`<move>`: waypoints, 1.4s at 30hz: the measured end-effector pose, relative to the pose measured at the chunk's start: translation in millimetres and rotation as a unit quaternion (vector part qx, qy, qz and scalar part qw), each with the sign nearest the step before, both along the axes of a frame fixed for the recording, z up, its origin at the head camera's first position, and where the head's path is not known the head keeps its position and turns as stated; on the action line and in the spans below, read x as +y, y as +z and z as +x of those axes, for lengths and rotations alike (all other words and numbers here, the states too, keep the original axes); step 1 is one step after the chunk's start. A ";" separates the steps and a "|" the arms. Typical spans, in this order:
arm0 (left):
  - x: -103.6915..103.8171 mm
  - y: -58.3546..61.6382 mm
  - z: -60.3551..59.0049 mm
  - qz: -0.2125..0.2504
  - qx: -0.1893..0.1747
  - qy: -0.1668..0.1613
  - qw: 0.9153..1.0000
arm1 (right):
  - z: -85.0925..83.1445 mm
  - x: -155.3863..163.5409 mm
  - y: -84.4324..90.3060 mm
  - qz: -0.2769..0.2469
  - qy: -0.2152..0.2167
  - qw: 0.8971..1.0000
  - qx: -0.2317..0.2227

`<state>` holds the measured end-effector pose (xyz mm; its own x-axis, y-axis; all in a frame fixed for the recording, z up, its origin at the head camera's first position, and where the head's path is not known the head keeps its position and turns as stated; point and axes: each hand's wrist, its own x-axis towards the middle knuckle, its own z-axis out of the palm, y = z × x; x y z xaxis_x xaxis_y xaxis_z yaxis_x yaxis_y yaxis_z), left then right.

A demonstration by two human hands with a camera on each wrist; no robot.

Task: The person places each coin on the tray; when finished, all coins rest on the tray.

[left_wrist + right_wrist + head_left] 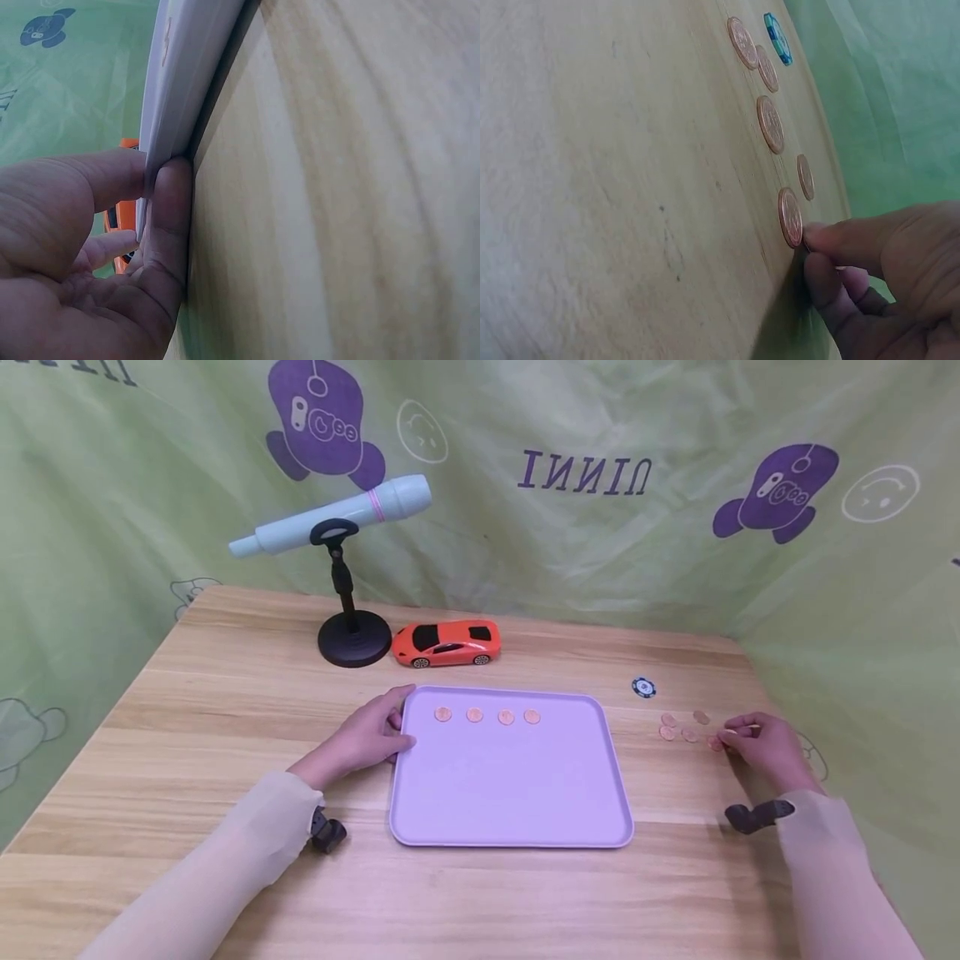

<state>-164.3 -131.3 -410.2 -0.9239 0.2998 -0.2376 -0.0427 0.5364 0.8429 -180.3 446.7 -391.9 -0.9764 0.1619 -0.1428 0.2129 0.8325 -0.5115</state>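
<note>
The wooden table (225, 710) in front of you carries everything, with the lilac tray (510, 777) flat at its middle. Behind the tray stand a pale microphone on a black stand (341, 527) and an orange toy car (447, 643).

Your left hand (371, 739) holds the tray's left edge near its far corner: in the left wrist view your thumb (169, 217) and a finger pinch the rim between them. Four copper coins (487, 716) lie in a row along the tray's far side.

Your right hand (757, 743) rests on the table well to the right of the tray, fingertips (832, 240) drawn together on the nearest loose coin (790, 217), touching its edge. More loose coins (678, 727) lie just left of those fingertips, and a blue chip (643, 687) sits beyond them.
</note>
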 end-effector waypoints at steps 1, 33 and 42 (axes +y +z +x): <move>0.0 0.0 0.1 0.000 0.000 0.000 1.000 | 0.8 0.6 -0.3 -0.003 -0.002 1.000 0.004; 1.1 4.8 1.0 -0.001 -0.009 -0.006 1.000 | -10.1 -131.5 18.9 -0.103 0.165 0.976 0.096; 1.7 4.3 0.5 -0.005 -0.009 -0.005 1.000 | -20.2 -176.4 9.4 -0.139 0.182 0.973 0.038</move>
